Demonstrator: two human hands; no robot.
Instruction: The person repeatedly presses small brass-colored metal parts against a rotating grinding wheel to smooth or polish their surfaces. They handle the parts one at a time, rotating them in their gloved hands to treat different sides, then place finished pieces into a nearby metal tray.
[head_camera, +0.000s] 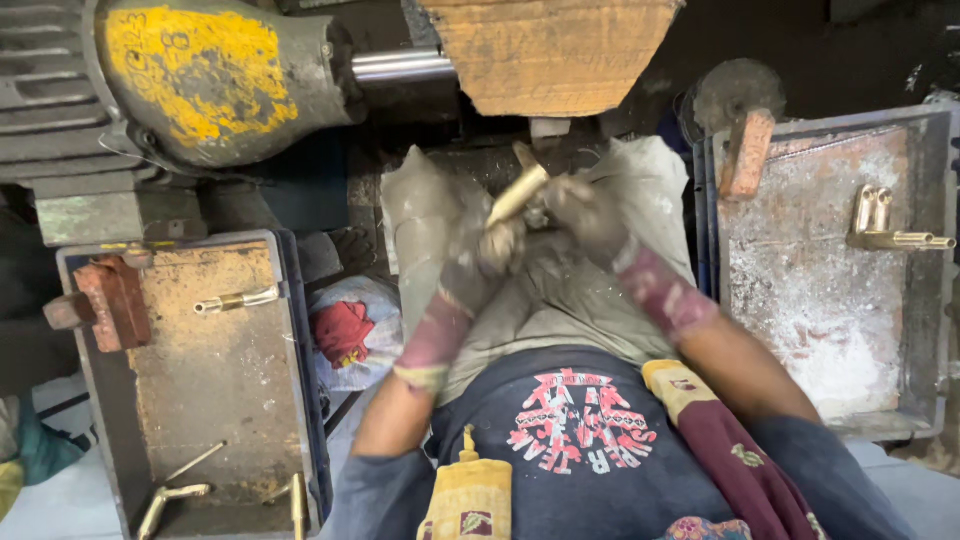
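Head view: both gloved hands, left hand (497, 250) and right hand (583, 215), are clamping one brass fitting (516, 196) against the wheel (548, 50), with two done-looking pieces (888, 225) lying right of that grip and several waiting left.

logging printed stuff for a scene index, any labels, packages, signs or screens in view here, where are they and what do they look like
No packages, signs or screens.
Shirt print: bottom centre, on the person's dark blue shirt, a red and white graphic.
Yellow paint patch: top left, on the grey motor housing, worn, with faint marks I cannot make out.
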